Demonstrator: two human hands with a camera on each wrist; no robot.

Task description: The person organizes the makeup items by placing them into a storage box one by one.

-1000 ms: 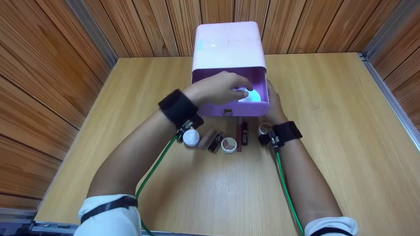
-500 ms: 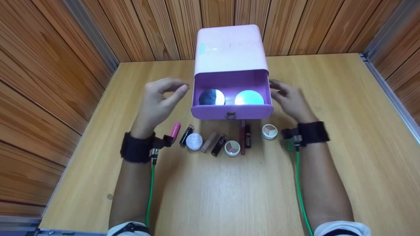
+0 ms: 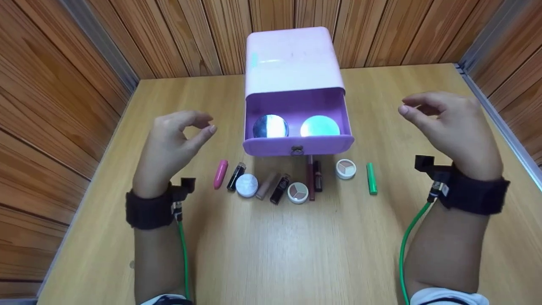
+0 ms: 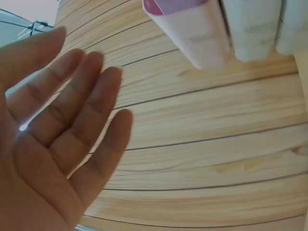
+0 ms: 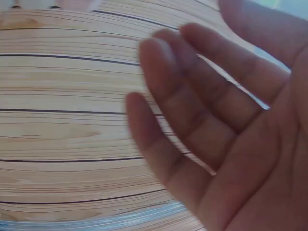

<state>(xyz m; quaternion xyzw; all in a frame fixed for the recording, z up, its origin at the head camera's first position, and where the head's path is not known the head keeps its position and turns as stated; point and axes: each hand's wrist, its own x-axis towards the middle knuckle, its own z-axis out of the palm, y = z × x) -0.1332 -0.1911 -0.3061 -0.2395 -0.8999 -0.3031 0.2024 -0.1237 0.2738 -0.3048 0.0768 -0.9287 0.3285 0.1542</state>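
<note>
A pink box (image 3: 292,59) stands at the back of the table, its purple drawer (image 3: 271,147) pulled out toward me. Inside the drawer are two round shiny discs, a mirror-like one (image 3: 271,126) on the left and a pale bluish one (image 3: 320,126) on the right. My left hand (image 3: 171,146) hovers left of the drawer, fingers relaxed and holding nothing. Well to the right, my right hand (image 3: 455,131) is raised, likewise with loose fingers and nothing in them. In both wrist views the palms are bare.
In front of the drawer lies a row of cosmetics: a pink tube (image 3: 220,174), a black lipstick (image 3: 236,176), a white round jar (image 3: 247,185), two three-colour pots (image 3: 298,192), a dark red pencil (image 3: 311,178) and a green tube (image 3: 371,178). Wooden walls (image 3: 271,25) enclose the table.
My left hand has come out of the drawer and moved left, uncovering both discs. My right hand has left the box's right side and moved right, revealing the green tube.
</note>
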